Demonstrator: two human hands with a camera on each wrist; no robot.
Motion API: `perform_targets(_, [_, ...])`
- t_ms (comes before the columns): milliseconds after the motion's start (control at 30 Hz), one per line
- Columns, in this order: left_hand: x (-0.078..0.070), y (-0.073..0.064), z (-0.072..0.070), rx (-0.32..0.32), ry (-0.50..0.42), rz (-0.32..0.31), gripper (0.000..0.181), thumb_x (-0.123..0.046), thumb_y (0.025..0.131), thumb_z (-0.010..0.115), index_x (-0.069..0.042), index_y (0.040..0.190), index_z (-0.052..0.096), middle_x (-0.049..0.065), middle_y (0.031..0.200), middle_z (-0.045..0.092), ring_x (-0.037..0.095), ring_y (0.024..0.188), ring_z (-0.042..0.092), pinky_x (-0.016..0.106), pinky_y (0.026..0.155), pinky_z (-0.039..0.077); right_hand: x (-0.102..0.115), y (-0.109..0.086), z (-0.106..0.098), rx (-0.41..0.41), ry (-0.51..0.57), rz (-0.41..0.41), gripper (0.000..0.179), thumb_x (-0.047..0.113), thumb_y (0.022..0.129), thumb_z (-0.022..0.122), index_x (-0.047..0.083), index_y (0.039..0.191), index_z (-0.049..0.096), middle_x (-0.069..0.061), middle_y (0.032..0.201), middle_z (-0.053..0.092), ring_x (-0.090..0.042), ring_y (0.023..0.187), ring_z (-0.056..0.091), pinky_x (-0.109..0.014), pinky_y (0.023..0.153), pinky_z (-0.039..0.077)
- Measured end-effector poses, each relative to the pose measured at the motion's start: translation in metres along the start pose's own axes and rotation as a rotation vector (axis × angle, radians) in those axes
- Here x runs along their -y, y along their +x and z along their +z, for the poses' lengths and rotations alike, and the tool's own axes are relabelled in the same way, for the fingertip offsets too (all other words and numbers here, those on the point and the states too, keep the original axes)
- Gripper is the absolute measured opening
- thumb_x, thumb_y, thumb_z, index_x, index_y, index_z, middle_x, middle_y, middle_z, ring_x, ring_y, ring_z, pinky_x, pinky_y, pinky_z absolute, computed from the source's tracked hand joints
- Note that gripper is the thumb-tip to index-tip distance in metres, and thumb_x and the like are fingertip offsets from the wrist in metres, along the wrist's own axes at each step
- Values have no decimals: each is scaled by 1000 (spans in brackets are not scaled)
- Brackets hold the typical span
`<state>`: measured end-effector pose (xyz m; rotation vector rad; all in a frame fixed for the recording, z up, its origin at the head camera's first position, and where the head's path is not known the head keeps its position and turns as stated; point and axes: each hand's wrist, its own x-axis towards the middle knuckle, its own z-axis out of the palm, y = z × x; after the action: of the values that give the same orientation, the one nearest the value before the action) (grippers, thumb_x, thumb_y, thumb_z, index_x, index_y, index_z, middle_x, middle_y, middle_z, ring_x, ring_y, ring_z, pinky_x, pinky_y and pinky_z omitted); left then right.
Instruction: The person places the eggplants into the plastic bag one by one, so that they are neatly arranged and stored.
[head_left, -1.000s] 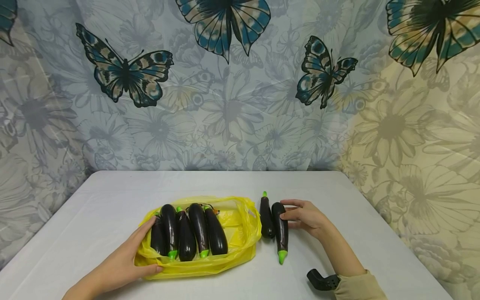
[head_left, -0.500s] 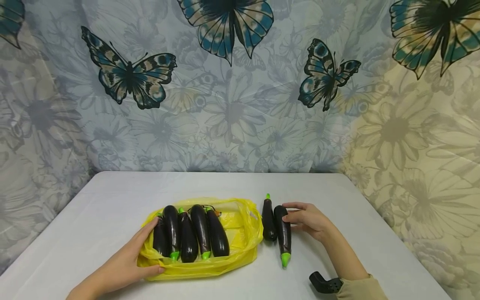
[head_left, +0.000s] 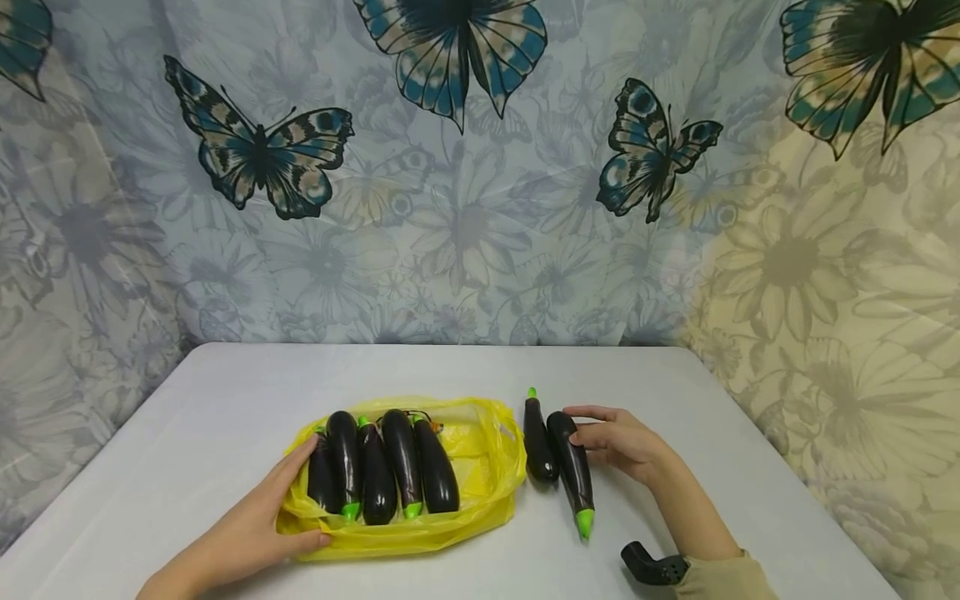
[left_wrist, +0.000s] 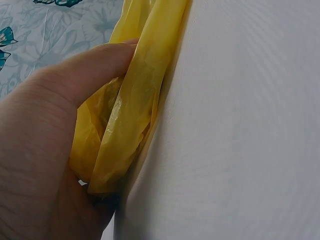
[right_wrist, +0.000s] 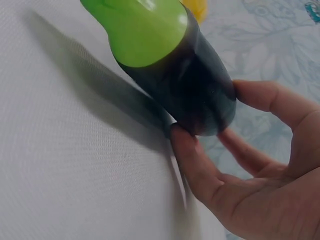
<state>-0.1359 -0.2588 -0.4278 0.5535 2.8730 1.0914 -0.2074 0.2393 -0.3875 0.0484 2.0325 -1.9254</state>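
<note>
My left hand [head_left: 247, 521] holds the left end of a yellow plastic bag [head_left: 491, 512], its thumb at the front side. Inside the bag several dark eggplants [head_left: 403, 458] with green stem ends lie side by side. To the right of the bag, my right hand [head_left: 622, 443] holds an eggplant [head_left: 577, 475] by its upper end, stem end pointing down toward me. The right wrist view shows thumb and fingers on either side of that eggplant [right_wrist: 175, 85]. Another eggplant [head_left: 538, 446] lies between it and the bag, stem end pointing away.
A white-covered table [head_left: 420, 367] carries everything. A small item with an orange tip [head_left: 435, 427] and a dark cord is at the back inside the bag. A black curved device [head_left: 651, 567] sits at the right wrist. Butterfly-patterned cloth [head_left: 465, 250] hangs behind the table.
The eggplant at my right hand has turned, its green stem end swinging to the right. The other loose eggplant has tilted slightly too. My left hand stays on the bag.
</note>
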Motion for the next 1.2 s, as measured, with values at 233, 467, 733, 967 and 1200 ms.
perform_targets(233, [0, 1, 0, 6, -4, -2, 113, -60, 74, 78, -24, 159, 13, 19, 159, 19, 48, 138, 26, 70, 100, 30, 1, -1, -5, -7, 57, -7, 65, 0, 85, 69, -7, 144, 43, -15, 122, 59, -22, 84, 63, -37, 83, 52])
perform_targets(467, [1, 3, 3, 7, -12, 5, 114, -61, 74, 78, -24, 160, 13, 17, 160, 18, 46, 139, 25, 70, 101, 29, 2, -4, -16, 1, 168, -29, 67, -3, 87, 66, -7, 147, 36, -14, 120, 62, -22, 93, 66, -37, 84, 54])
perform_targets(733, [-1, 4, 3, 7, -18, 7, 114, -61, 74, 78, -23, 160, 12, 17, 160, 17, 47, 139, 24, 71, 101, 28, 10, -8, -19, 38, 223, -54, 64, -3, 91, 63, -4, 148, 36, -10, 123, 60, -18, 94, 64, -34, 86, 53])
perform_targets(967, [-1, 1, 1, -1, 6, 6, 113, -60, 75, 77, -24, 159, 12, 19, 159, 18, 49, 137, 27, 72, 98, 31, 16, -7, -4, 126, 296, -123, 56, -7, 92, 57, 0, 146, 43, -12, 128, 58, -22, 104, 62, -37, 92, 50])
perform_targets(1200, [-1, -1, -2, -14, 8, 23, 112, -60, 75, 77, -24, 160, 12, 19, 159, 19, 49, 137, 27, 71, 99, 31, 15, -3, 6, 119, 336, -108, 52, -8, 91, 58, 2, 141, 50, -13, 126, 59, -22, 99, 63, -37, 90, 52])
